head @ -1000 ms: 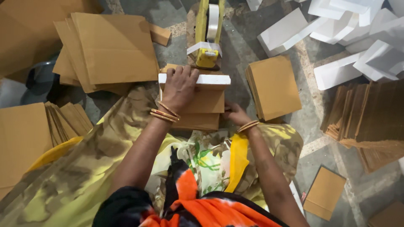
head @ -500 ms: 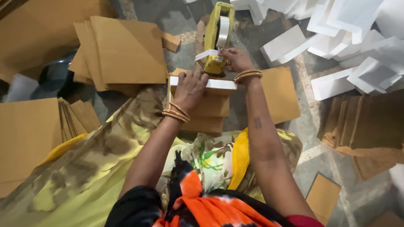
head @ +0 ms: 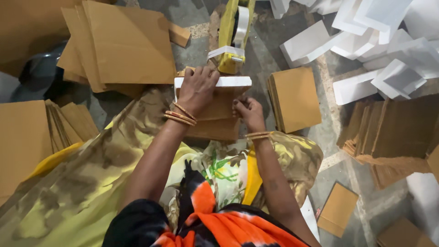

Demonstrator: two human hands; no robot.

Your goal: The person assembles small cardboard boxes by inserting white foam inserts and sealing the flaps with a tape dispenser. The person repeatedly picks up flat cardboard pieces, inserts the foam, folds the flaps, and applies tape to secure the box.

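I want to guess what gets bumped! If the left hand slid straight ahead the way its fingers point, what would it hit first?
Probably the yellow tape dispenser. The left hand lies on the white block, fingers pointing up the picture, and the dispenser stands just beyond the block's far edge. Depth is hard to judge.

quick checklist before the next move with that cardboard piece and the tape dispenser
1. Left hand pressing on the white strip: ok.
2. Right hand against the brown cardboard piece: ok; grip cannot tell.
3. Yellow tape dispenser just beyond the piece, neither hand on it: ok.
4. Strip lies along the piece's far edge: ok.
5. Tape stuck down: cannot tell.
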